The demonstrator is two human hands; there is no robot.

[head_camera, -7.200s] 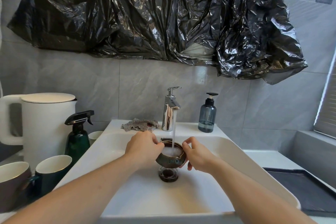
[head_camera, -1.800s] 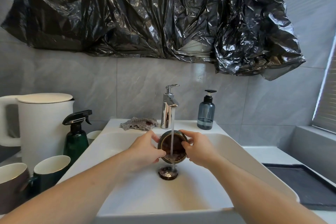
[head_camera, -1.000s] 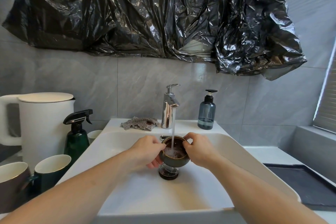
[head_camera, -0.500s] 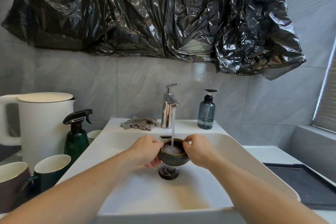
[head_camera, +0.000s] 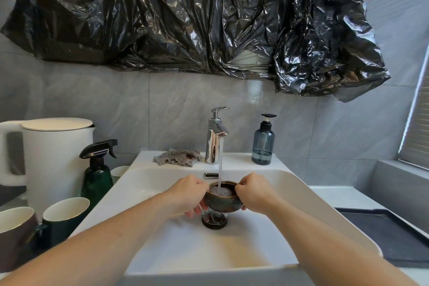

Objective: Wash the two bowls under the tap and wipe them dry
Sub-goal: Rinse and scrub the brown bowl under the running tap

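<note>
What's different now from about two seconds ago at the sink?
The bowl, then tipped with its mouth toward the camera, is now upright and filling under the running tap. The left hand and right hand grip its rim as before. The cloth on the ledge stayed put.

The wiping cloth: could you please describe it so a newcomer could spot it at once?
Start at the white sink and find its chrome tap. The cloth lies crumpled on the back ledge just left of it, the only soft, grey, patterned thing among hard bottles and cups.
</note>
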